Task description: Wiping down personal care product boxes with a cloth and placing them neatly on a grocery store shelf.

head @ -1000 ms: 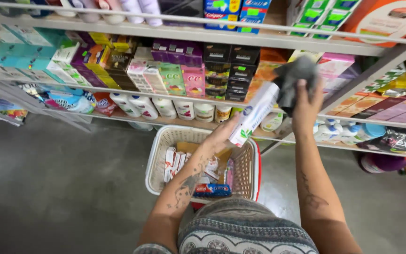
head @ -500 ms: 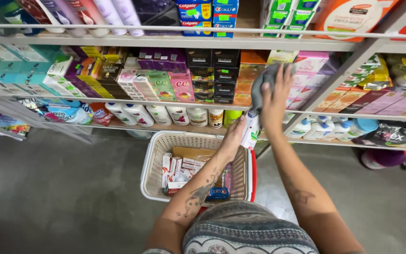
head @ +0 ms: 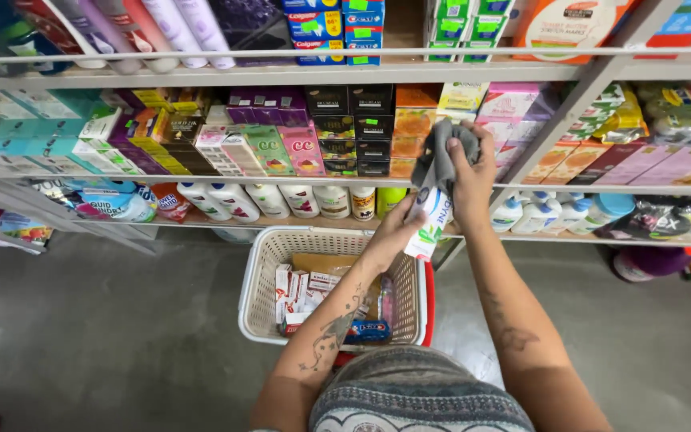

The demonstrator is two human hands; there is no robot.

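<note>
My left hand [head: 389, 234] grips the lower end of a white tube [head: 428, 220] with green print, held upright in front of the shelves. Over the tube's top end my right hand [head: 473, 172] presses a grey cloth [head: 435, 156]. Both hands hover above a cream plastic basket [head: 259, 276] with a red handle that stands on the floor and holds several small boxes and packets.
Shelves [head: 281, 76] packed with boxed tubes, cartons and a row of white bottles [head: 273, 200] run across the view at arm's length. Grey concrete floor [head: 105, 344] lies left and right of the basket. Packets and bottles fill the right-hand shelves [head: 665, 160].
The tube has swung from a slant to upright and come down closer to the basket. My right hand with the cloth has moved onto the tube's top end.
</note>
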